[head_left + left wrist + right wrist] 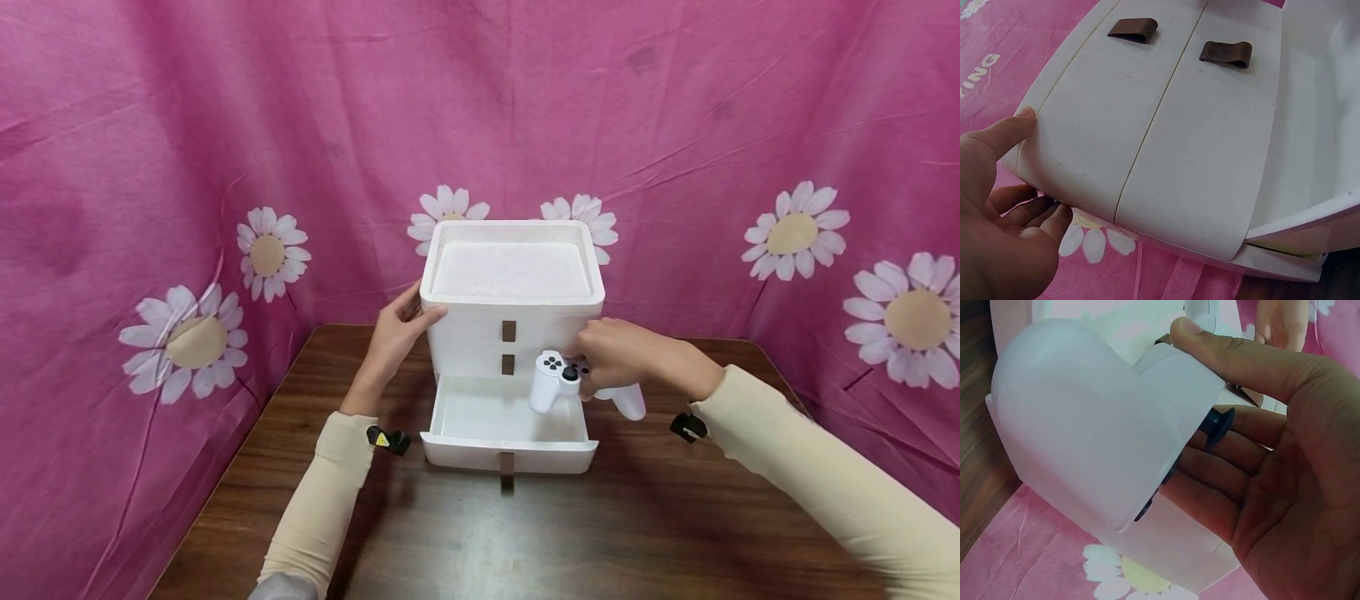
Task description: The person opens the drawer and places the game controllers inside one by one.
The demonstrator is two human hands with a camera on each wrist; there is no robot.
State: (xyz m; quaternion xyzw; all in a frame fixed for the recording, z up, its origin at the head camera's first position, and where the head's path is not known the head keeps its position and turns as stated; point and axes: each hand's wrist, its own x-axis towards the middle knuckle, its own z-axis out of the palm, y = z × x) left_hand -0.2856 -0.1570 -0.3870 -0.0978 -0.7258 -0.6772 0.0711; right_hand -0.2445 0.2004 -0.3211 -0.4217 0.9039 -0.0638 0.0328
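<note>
A white drawer unit [465,342] with brown pull tabs stands on the table, its bottom drawer [480,417] pulled out and no object visible inside. My left hand [397,333] holds the unit's upper left corner; in the left wrist view its thumb lies on the front edge and its bent fingers touch the side. My right hand [618,358] grips a white game controller [547,387] by its middle, above the right side of the pulled-out drawer. Close up in the right wrist view, the controller [1072,419] sits between thumb and fingers, a dark thumbstick facing the fingers.
The unit's top is a shallow recessed tray [513,271]. Two upper drawers with brown tabs [1229,55] are closed. Brown wood-grain table [480,542] surrounds the unit. A pink cloth with daisies [480,108] hangs behind and at both sides.
</note>
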